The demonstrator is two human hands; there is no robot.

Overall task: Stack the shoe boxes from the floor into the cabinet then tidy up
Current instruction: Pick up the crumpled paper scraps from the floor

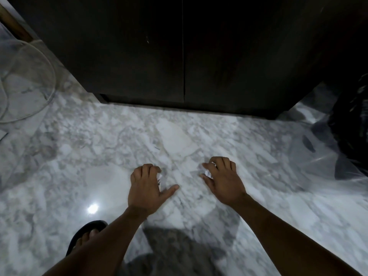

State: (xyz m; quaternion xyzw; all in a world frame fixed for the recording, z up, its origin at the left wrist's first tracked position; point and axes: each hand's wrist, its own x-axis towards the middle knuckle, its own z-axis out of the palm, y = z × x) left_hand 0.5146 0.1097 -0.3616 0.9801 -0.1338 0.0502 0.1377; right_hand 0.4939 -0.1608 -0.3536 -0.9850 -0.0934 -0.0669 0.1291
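No shoe boxes in view; cabinet [179, 56] doors closed, so stacking judged done, tidy-up in hand. White paper scrap [208, 173] under curled right hand [223, 178], another scrap [160, 177] under left hand [146, 186], fingers bent, thumb spread; grip on either not confirmable. Both low over marble floor [99, 146], near cabinet base. Best to pinch each scrap fully before lifting, then sweep for stray bits. Clear plastic bag [318, 156] at right, clear dome [25, 80] at left, sandal [85, 234] below.
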